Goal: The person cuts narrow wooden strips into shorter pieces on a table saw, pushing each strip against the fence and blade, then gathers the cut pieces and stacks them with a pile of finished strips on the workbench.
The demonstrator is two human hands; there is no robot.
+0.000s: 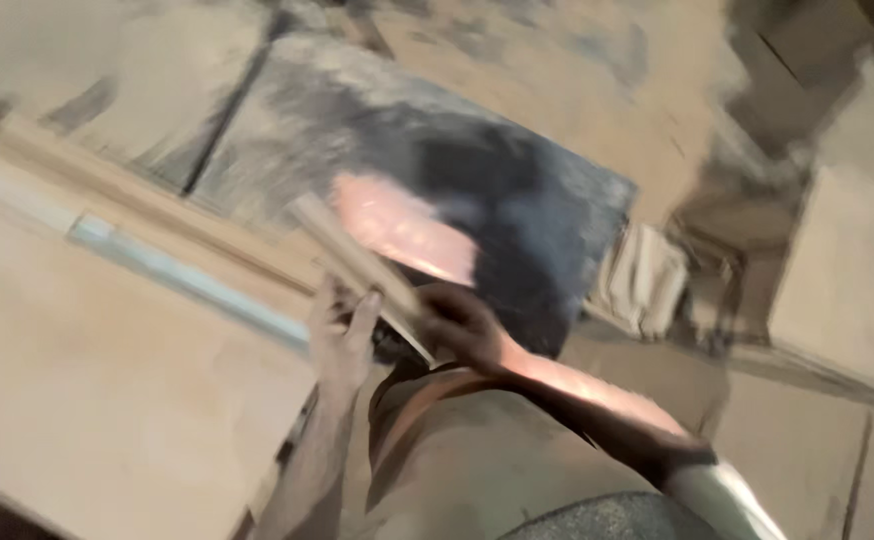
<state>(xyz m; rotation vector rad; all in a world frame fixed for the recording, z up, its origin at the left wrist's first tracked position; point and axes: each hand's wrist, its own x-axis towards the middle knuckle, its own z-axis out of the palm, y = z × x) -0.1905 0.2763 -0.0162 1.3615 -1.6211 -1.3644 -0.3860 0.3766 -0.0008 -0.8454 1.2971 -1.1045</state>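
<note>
Both hands grip 1 wooden strip (357,262): left hand (342,335) fingers clenched beneath it, right hand (462,325) clenched around its lower end.

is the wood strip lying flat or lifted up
Lifted: both hands, left and right, hold the wood strip at its near end, slanting above the dark sheet.

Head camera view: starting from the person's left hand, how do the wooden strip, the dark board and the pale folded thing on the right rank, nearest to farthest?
From the left hand:
1. Wooden strip, touching the fingers.
2. Dark board, just above and right.
3. Pale folded thing, far right, beyond the board.
</note>
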